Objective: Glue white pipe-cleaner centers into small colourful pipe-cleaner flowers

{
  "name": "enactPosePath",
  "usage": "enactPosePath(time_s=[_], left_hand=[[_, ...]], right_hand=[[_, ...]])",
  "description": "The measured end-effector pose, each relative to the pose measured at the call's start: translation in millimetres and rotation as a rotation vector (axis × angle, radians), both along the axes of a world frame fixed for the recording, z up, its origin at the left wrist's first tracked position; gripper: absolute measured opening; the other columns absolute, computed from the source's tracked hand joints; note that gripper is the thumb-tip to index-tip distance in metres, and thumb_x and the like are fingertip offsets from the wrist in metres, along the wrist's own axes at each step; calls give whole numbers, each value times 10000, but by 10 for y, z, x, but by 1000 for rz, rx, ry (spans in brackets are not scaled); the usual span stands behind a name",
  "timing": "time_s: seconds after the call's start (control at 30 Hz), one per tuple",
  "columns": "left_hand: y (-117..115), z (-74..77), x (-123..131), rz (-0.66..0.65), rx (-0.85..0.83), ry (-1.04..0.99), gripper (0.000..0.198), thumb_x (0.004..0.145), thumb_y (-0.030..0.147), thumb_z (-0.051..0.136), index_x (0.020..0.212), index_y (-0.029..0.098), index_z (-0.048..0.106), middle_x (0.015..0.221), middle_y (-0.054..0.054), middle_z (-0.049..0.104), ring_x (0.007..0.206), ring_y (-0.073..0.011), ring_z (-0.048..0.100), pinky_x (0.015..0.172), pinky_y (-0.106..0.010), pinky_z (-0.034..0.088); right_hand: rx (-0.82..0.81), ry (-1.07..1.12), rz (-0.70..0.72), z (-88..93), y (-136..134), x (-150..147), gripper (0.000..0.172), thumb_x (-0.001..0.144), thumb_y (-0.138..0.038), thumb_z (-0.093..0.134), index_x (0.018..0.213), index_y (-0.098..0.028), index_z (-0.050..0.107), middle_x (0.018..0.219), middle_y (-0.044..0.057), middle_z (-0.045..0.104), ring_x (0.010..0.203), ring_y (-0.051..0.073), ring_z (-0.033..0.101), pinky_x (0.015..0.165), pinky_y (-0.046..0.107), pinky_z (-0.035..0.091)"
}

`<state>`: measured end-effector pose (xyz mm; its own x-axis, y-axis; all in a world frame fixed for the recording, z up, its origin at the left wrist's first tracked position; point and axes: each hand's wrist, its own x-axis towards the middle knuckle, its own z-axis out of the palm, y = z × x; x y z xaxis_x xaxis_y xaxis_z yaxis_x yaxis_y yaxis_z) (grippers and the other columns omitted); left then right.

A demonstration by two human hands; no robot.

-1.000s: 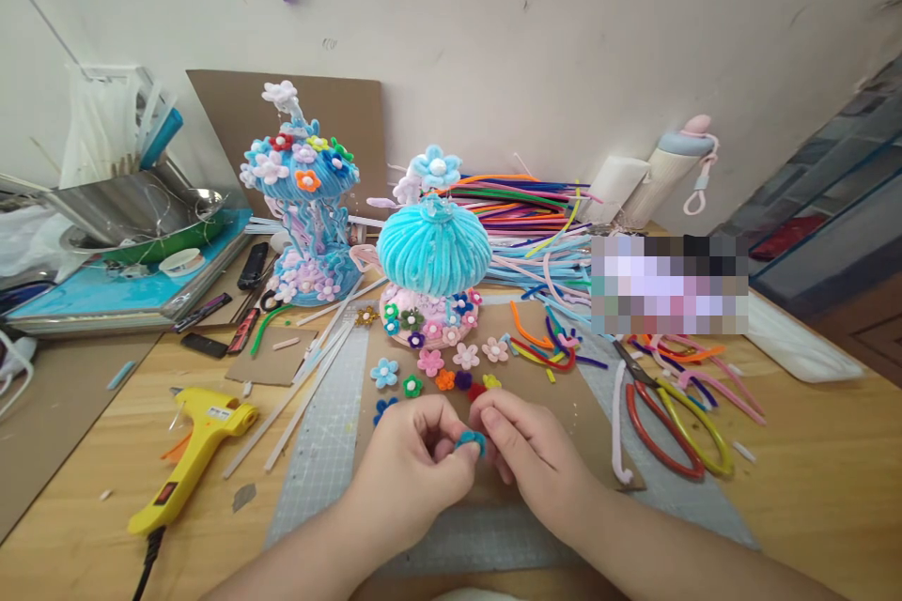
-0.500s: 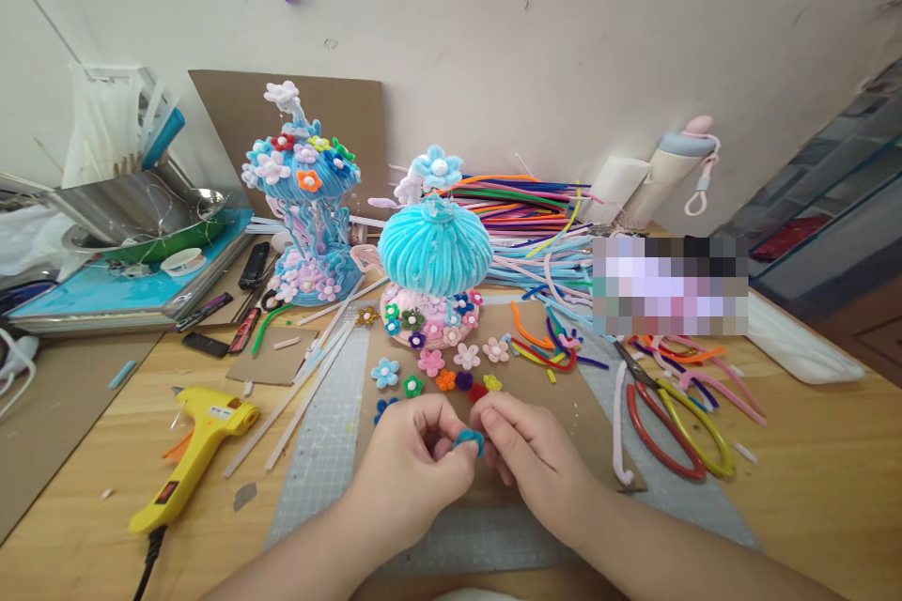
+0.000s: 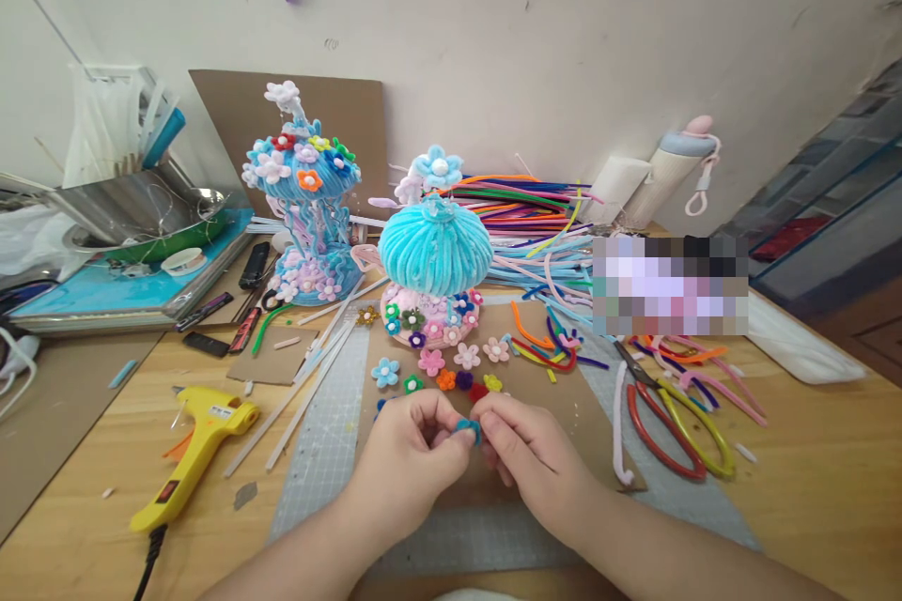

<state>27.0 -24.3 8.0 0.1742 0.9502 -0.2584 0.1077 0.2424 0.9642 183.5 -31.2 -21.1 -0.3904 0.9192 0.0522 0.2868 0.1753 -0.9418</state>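
A short, curled teal pipe cleaner (image 3: pixel 467 430) is pinched between the thumb and fingers of my left hand (image 3: pixel 415 451). My right hand (image 3: pixel 532 451) has its fingers pressed together at the right end of the same piece, and its fingertips partly cover it. Just beyond my hands lie small pipe-cleaner flowers, among them a light blue one (image 3: pixel 385 373), a green one (image 3: pixel 412 384), an orange one (image 3: pixel 446 379) and a pink one (image 3: pixel 431 362). Behind them stands a turquoise-domed pipe-cleaner ornament (image 3: pixel 435 249) with a flowered base.
A yellow glue gun (image 3: pixel 194 451) lies left on the wooden table. Scissors (image 3: pixel 666 423) with red and yellow handles rest to the right, near loose pipe-cleaner scraps (image 3: pixel 556 347). A taller flowered ornament (image 3: pixel 303 197) stands back left. Cardboard (image 3: pixel 584 432) covers part of a grey cutting mat (image 3: pixel 317 507).
The teal pipe cleaner has turned slightly in my fingers and its curl looks smaller. Both hands stay in nearly the same place.
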Motion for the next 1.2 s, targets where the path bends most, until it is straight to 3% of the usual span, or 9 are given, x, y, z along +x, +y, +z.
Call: enactPosePath(time_s=[0.1, 0.3, 0.4, 0.47, 0.57, 0.8, 1.0, 1.2], left_hand=[[41, -19, -8, 48, 24, -144, 163, 641, 239, 685, 616, 157, 546, 533, 59, 518, 471, -55, 398, 461, -174, 313], [70, -111, -27, -46, -24, -322, 169, 649, 266, 752, 710, 157, 637, 613, 32, 617, 508, -66, 506, 521, -187, 403], [73, -128, -34, -54, 3, -292, 258, 611, 252, 786, 816, 156, 660, 676, 17, 631, 610, -92, 551, 585, -195, 427], [73, -112, -37, -41, 14, -240, 278, 639, 288, 765, 852, 149, 654, 674, 19, 612, 579, -83, 519, 535, -187, 404], [77, -69, -33, -33, -6, -177, 249, 679, 350, 720, 774, 141, 623, 580, 46, 552, 487, -66, 452, 468, -185, 368], [82, -43, -20, 3, -142, -223, 343, 584, 392, 770, 714, 148, 567, 521, 59, 545, 431, -65, 468, 444, -189, 382], [70, -76, -34, 0, -123, -248, 310, 646, 394, 734, 731, 133, 590, 560, 37, 560, 484, -82, 500, 478, -212, 430], [66, -98, -32, 16, -87, -169, 327, 627, 419, 729, 641, 141, 557, 545, 33, 563, 436, -72, 475, 455, -209, 402]], right_hand=[[-14, 5, -5, -1, -4, -5, 309, 962, -381, 334, 768, -196, 486, 591, -49, 472, 499, 82, 442, 506, 212, 336], [-3, -7, -56, 0, 14, -5, 291, 940, -340, 369, 699, -195, 442, 569, -54, 447, 485, 82, 425, 490, 211, 319], [0, -8, -86, 14, 31, -8, 288, 928, -305, 364, 671, -194, 432, 553, -54, 436, 475, 84, 411, 476, 212, 305], [11, -26, -107, 25, 35, -10, 285, 913, -277, 377, 644, -194, 419, 536, -55, 423, 477, 87, 404, 472, 213, 293], [35, -56, -116, 35, 29, -9, 293, 898, -259, 402, 613, -193, 407, 523, -54, 410, 492, 91, 403, 478, 215, 289], [-53, 52, -94, 24, 27, -4, 255, 934, -369, 381, 787, -188, 485, 594, -56, 438, 484, 80, 419, 464, 200, 327], [-92, 58, -102, 20, 44, -18, 244, 932, -353, 390, 784, -186, 488, 610, -54, 476, 465, 69, 412, 453, 193, 328], [-9, 1, -95, 29, 62, -37, 191, 910, -318, 425, 816, -181, 518, 652, -29, 512, 571, 101, 461, 525, 204, 366]])
